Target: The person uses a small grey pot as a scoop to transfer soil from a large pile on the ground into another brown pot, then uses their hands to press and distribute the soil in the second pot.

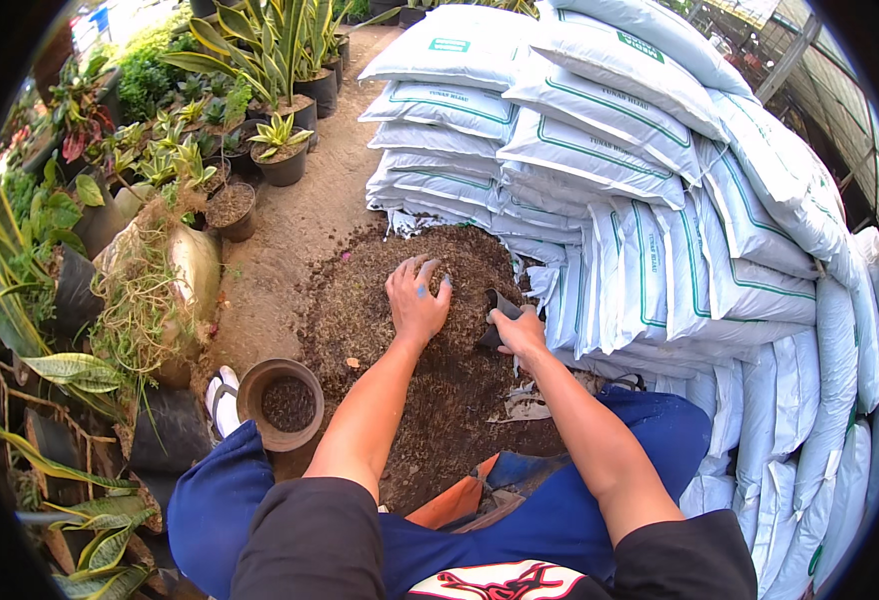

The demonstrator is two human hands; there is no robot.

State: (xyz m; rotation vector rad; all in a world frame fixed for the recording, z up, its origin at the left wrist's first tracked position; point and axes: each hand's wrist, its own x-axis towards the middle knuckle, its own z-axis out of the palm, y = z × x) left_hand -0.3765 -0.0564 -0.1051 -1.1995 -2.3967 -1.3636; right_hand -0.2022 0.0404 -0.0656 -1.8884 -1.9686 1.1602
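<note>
A mound of dark brown potting mix (364, 300) lies on the ground before me. My left hand (418, 300) rests over the top of it with fingers spread; whether any mix is under the palm is hidden. In my right hand (518, 330) is a black plastic scoop-like piece (501, 304), gripped at its side and tilted against the right slope of the mound. What the piece contains cannot be seen. Left of the mound, near my sandalled foot (223, 399), stands a round brown plastic pot (280, 442) with some dark mix at its bottom.
Stacked white sacks (619, 157) with green print rise behind and to the right. Potted snake plants (289, 52) and other potted plants (282, 154) line the left side. A pale sack with uprooted plants (192, 262) lies closer. Orange and blue sheeting (454, 499) lies between my legs.
</note>
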